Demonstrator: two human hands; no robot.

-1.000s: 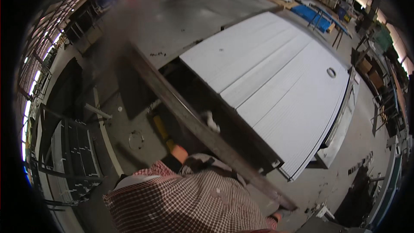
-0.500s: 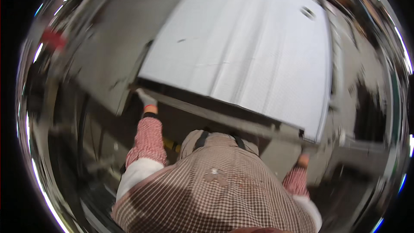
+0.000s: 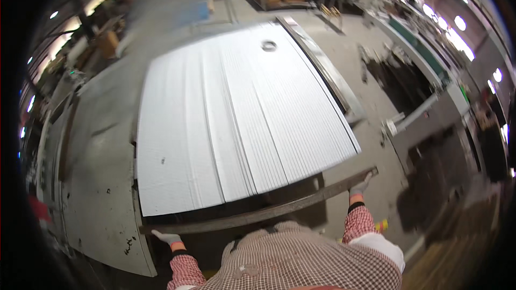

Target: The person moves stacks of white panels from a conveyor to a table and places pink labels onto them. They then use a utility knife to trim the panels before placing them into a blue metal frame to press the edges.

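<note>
- The long metal bar (image 3: 258, 216), dark and brownish, lies crosswise before the body, between the left fingers at one end and the right fingers near the other;
- The right hand (image 3: 359, 185), in a pale glove, is closed around the bar just short of its tip, so these fingers are gripping it;
- The left hand (image 3: 167, 237), also gloved, touches the other end from the near side; its fingers are partly hidden, therefore I cannot tell how they are closed;
- Beyond the fingers, past the bar, is the white ribbed panel (image 3: 226, 118), with a ring (image 3: 269, 50) well apart from both hands; the grey tabletop (image 3: 102, 220) is just beside the left fingers;
- By its look, the bar should be stiff, rather heavy and not fragile; being long, it may swing or twist if one end drops faster;
- Good places to hold are near these two ends, with fingers under and thumbs above, so that the weight is shared
</note>
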